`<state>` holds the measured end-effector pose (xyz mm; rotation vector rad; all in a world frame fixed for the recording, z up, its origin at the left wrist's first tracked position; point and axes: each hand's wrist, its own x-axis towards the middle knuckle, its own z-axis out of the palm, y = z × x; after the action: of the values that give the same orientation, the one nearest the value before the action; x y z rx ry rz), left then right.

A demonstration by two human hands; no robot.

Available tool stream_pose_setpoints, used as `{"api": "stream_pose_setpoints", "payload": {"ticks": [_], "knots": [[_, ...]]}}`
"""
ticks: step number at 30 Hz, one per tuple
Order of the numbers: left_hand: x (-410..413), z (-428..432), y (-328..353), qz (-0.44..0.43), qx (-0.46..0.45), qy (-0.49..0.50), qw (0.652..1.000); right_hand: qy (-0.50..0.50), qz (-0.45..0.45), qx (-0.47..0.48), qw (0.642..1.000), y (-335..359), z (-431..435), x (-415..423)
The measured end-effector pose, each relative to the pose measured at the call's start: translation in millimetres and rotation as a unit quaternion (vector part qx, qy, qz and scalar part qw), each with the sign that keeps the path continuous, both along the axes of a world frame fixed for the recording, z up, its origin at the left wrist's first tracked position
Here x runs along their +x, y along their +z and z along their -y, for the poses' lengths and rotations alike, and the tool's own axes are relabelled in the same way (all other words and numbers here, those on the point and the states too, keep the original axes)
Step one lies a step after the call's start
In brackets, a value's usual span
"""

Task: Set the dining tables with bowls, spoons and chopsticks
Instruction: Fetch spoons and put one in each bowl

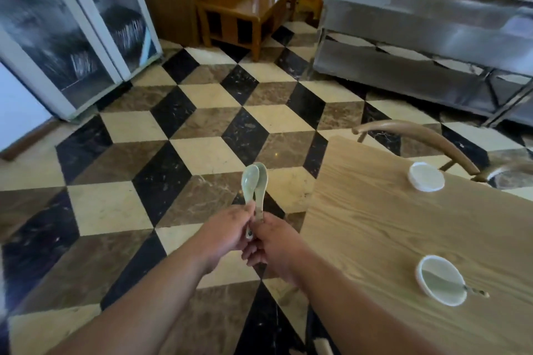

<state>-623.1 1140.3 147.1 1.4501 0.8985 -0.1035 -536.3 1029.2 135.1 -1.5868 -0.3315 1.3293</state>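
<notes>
**Head view.** My left hand (227, 229) and right hand (274, 245) meet in front of me over the cube-patterned marble floor (121, 204), just off the near corner of the light wooden dining table (389, 228). Together they hold two pale green ceramic soup spoons (255, 181). The left thumb and fingers pinch the handle of one, and the right fingers are curled round the handle of the other. The spoons lie side by side, touching or nearly so, with their hollows turned toward me. The long axis of each runs from the handle end inside my hands straight away from me to the scoop end. The scoops point forward and somewhat up, toward the far floor and not toward the table.

On the table, the near white ceramic bowl (439, 279) already carries a third spoon (474, 292), its handle overhanging the rim to the right. The far white ceramic bowl (426, 176), beside the curved wooden chair back (418, 135), shows no spoon. No chopsticks are visible.

The step in hand, as I judge it, is separating the pair so that one spoon can go to a place setting. The next move calls for one hand to take a single spoon clear. That hand would carry it rightward over the table edge to the far bowl and lay it inside, while the other hand holds the second spoon back.
</notes>
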Motion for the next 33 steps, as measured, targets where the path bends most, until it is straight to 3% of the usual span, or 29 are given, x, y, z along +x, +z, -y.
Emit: {"api": "stream_pose_setpoints", "payload": {"ticks": [7,13,19,23,33], "knots": [[-47,-121,32,0.036,0.068,0.054,0.996,-0.002,0.008,0.004,1.000,29,-118,-37],[2,-163,33,0.031,-0.009,0.078,0.996,-0.017,0.023,0.002,1.000,28,-157,8],[101,-209,31,0.018,-0.059,0.020,0.998,-0.075,-0.022,0.038,0.996,10,-192,94],[190,-251,27,-0.005,0.045,-0.040,0.998,-0.112,-0.034,0.059,0.991,-2,-234,173],[420,-317,55,0.026,0.066,-0.118,0.991,-0.206,-0.011,0.068,0.976,25,-291,381]]}}
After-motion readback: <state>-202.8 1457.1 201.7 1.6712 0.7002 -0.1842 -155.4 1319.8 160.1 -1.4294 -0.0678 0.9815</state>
